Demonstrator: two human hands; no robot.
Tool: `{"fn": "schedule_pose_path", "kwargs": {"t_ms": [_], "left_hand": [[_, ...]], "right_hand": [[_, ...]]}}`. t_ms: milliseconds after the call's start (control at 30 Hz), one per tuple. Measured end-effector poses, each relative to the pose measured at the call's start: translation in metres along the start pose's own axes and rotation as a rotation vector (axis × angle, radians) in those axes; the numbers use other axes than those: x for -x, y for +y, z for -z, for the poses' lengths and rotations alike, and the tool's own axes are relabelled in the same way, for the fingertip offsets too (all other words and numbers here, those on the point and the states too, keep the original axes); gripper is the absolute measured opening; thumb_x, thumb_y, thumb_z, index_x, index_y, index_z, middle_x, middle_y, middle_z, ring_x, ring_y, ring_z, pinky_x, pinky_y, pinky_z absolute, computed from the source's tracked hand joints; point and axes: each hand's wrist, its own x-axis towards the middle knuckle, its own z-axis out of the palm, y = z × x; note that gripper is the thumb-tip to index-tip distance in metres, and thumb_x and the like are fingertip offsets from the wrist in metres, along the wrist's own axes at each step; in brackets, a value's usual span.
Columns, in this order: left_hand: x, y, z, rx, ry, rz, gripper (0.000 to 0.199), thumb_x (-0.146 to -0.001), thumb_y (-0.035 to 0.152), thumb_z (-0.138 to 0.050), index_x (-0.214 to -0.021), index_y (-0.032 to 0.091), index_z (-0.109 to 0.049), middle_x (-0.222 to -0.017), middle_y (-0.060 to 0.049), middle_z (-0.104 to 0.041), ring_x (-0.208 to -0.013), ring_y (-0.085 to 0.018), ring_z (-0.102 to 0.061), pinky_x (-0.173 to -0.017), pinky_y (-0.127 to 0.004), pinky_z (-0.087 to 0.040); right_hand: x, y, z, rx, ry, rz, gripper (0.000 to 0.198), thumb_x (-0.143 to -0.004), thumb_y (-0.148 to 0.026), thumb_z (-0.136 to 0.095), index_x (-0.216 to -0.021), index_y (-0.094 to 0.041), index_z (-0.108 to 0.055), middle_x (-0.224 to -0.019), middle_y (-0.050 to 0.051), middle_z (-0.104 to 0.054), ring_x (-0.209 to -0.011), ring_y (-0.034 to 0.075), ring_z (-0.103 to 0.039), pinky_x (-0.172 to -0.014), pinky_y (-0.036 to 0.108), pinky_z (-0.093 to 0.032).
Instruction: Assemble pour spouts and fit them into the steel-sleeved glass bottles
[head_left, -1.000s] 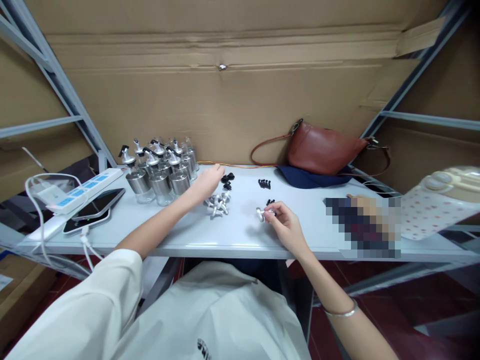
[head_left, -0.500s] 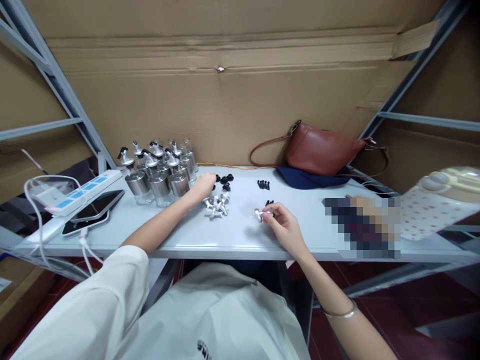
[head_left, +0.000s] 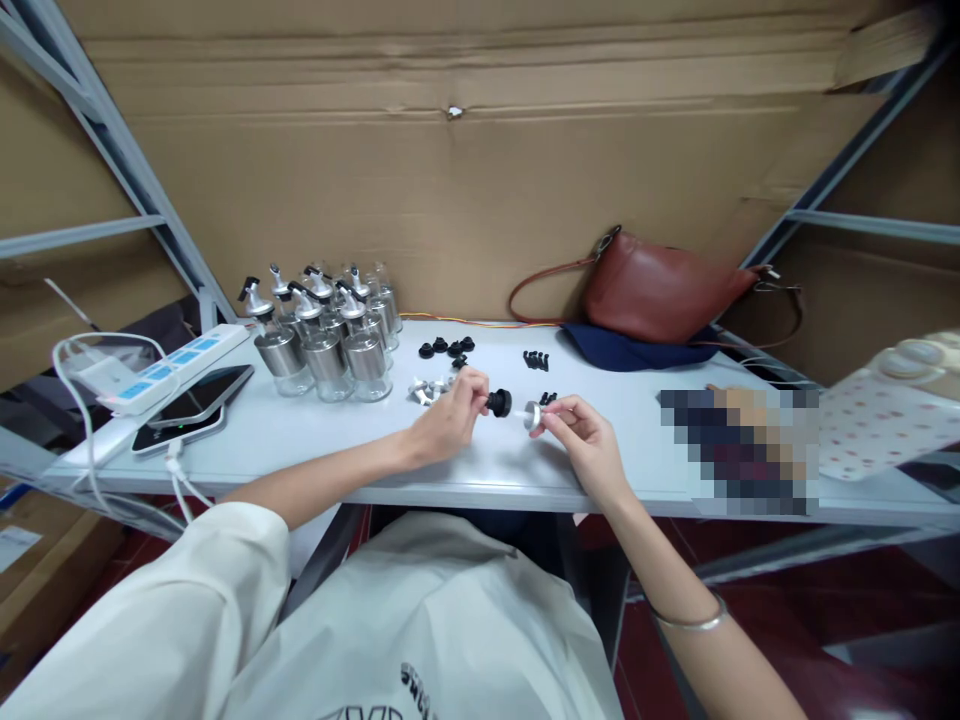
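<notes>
My left hand [head_left: 455, 415] pinches a black stopper [head_left: 499, 403] over the middle of the table. Facing it, my right hand [head_left: 585, 440] grips a silver pourer spout [head_left: 532, 416] by its narrow end, its round base turned toward the stopper. A small gap shows between the two parts. Behind my left hand lie silver spouts [head_left: 426, 389], partly hidden by it, and several black stoppers [head_left: 442, 347]. Small black caps [head_left: 535, 360] stand in a row farther back, and a few more black caps [head_left: 549, 398] lie just behind my right fingers.
Several glass-and-steel bottles [head_left: 324, 360] with pourers stand at the left. Beyond them are a power strip [head_left: 176, 370] and a phone [head_left: 196, 395] with cables. A brown handbag [head_left: 660, 290] rests on a navy cloth item [head_left: 630, 350] at the back right. A dotted bag [head_left: 862, 430] sits far right.
My left hand has come back from the pile of black stoppers with one in its fingers, toward my right hand. The spout in my right hand has turned its base toward the stopper.
</notes>
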Motion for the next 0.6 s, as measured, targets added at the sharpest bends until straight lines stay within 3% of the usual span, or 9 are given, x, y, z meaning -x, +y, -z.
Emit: {"fn": "schedule_pose_path", "kwargs": {"t_ms": [133, 600], "left_hand": [[0.0055, -0.0003, -0.0094, 0.13, 0.042, 0.025, 0.008, -0.097, 0.022, -0.024, -0.091, 0.021, -0.03, -0.094, -0.002, -0.036, -0.063, -0.005, -0.052, -0.062, -0.025, -0.048], [0.0055, 0.0002, -0.0082, 0.147, 0.004, -0.031, 0.008, -0.096, 0.019, -0.026, -0.09, 0.02, -0.031, -0.092, -0.002, -0.037, -0.064, -0.005, -0.05, -0.062, -0.024, -0.048]], "right_hand": [[-0.0006, 0.0006, -0.0009, 0.002, -0.012, -0.008, 0.029, -0.077, -0.047, -0.064, -0.087, -0.021, -0.06, -0.065, 0.002, -0.071, -0.066, 0.018, -0.066, -0.07, 0.033, -0.049], [0.0049, 0.0022, -0.0094, -0.047, -0.083, -0.027, 0.032, -0.071, -0.049, -0.07, -0.079, -0.02, -0.058, -0.071, 0.004, -0.073, -0.069, 0.018, -0.068, -0.07, 0.032, -0.051]]}}
